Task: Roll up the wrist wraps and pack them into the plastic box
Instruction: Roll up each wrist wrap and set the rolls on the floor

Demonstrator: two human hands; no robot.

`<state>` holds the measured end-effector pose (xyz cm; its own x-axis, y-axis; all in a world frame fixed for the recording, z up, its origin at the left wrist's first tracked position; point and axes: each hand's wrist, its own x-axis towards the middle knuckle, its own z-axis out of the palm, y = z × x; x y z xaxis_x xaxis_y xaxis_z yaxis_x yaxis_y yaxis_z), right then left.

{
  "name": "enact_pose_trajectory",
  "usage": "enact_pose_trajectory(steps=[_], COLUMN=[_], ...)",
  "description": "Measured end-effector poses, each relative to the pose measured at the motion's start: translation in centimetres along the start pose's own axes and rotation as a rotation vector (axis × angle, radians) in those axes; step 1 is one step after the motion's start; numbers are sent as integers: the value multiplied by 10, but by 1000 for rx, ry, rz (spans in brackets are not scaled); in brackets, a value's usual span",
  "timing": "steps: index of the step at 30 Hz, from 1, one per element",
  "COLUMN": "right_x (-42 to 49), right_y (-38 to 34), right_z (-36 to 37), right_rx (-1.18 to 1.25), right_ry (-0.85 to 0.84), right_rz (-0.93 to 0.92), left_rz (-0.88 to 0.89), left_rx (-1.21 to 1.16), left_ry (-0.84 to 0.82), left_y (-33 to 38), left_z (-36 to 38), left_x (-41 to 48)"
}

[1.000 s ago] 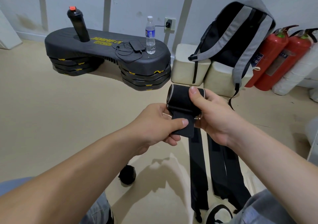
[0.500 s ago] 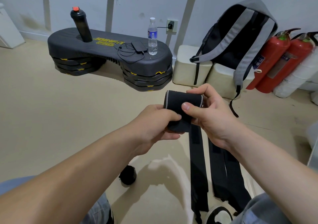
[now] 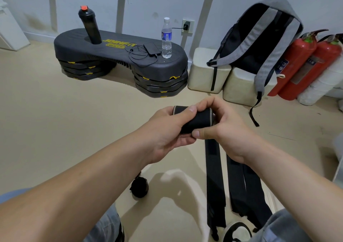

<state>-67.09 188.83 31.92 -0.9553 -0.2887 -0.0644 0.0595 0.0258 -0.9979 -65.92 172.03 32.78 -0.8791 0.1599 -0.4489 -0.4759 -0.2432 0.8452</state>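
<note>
**Roll lies crosswise, tail drops straight down**

The half-wound wrist wrap roll (image 3: 196, 120) is held in mid-air, its long axis running left to right. The left hand (image 3: 167, 132) curls round its left end and the right hand (image 3: 228, 128) pinches its right end. Below the roll its loose tail (image 3: 215, 182) hangs to the floor (image 3: 55, 130), so winding should travel downward. A finished roll (image 3: 139, 188) lies below-left of it.

Yellow lettering "JOINFIT PRO" stands on top of the black step platform (image 3: 118, 45).
</note>
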Motion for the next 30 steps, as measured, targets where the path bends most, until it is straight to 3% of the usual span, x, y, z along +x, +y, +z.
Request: enact_pose_trajectory(steps=[4, 7, 10, 14, 17, 21, 28, 30], right_x=[1, 2, 1, -1, 0, 3, 4, 2], right_y=[-4, -8, -9, -12, -10, -8, 1, 0], right_z=[-5, -10, -15, -18, -15, -17, -20, -19], right_rx=[207, 192, 249, 278, 327, 264, 54, 42], right_ry=[-71, -105, -155, -224, -154, -72, 54, 32], right_rz=[229, 366, 454, 487, 441, 368, 144, 87], left_rz=[163, 383, 562, 652, 614, 417, 134, 127], left_rx=[112, 445, 738, 834, 901, 926, 530, 465], left_ry=[35, 10, -71, -61, -11, 45, -129, -130], left_y=[0, -5, -11, -10, -9, -11, -9, -9], left_z=[-2, -5, -8, -11, -10, -14, -7, -6], left_x=[3, 4, 5, 3, 1, 5, 2, 3])
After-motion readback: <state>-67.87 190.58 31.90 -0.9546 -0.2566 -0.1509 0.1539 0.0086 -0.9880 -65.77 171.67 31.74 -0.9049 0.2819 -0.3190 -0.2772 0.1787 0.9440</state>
